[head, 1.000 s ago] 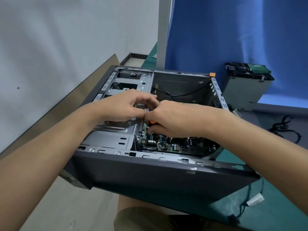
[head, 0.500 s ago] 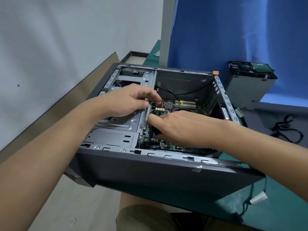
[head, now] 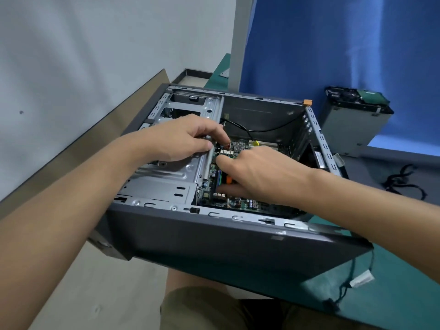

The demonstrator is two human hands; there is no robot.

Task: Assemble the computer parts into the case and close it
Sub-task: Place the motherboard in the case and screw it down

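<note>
The dark grey computer case (head: 238,246) lies open on its side, hanging partly over the table's near edge. Inside it, the green motherboard (head: 240,203) sits to the right of the silver drive cage (head: 166,186). My left hand (head: 181,139) rests on that cage, with thumb and fingers closed over its right wall. My right hand (head: 262,175) reaches down over the motherboard, its fingers curled around a small orange-ended part (head: 229,179), most of which my palm hides. A thin black cable (head: 262,131) runs across the case's far wall.
A metal drive unit (head: 352,125) with a green board on top stands at the back right, against the blue partition. Loose black cables (head: 402,184) lie to the right. A cable with a white label (head: 362,281) hangs over the green table (head: 381,294).
My hands were pinched together above the cage edge. My right hand has dropped lower onto the motherboard with the orange part, and my left hand has settled on the cage wall.
</note>
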